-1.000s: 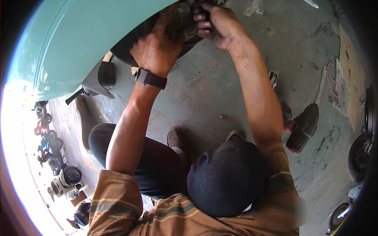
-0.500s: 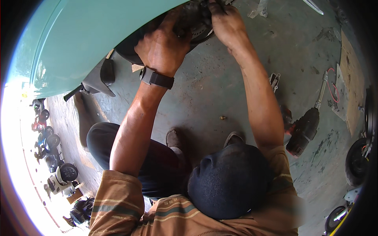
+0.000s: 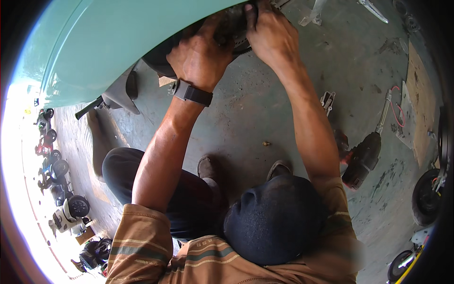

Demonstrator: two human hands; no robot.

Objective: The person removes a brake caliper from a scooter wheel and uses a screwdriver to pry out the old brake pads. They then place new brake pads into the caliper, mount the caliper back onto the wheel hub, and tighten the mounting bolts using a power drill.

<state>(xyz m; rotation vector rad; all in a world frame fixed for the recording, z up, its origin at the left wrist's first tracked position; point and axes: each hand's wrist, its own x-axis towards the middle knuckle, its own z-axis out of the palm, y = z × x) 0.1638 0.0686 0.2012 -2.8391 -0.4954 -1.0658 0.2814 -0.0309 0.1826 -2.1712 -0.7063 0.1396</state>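
left hand [image 3: 201, 61] and right hand [image 3: 275, 39] reach forward, apparently curled.

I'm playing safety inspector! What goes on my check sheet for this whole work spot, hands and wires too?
Surface: grey-green floor, with dark smudges and bits of grit.
Job's things: a dark round part, partly hidden by a mint-green panel.
Clutter: black-and-red power tool on the floor at the right; a small brass-coloured piece in front of the feet.
Hands: left hand at the round part, right hand farther right; fingertips mostly hidden, so grip unclear.
Cables: thin red cord near the tool's tip; can't tell what kind.
Surroundings: parked scooters at left, a wheel at right.
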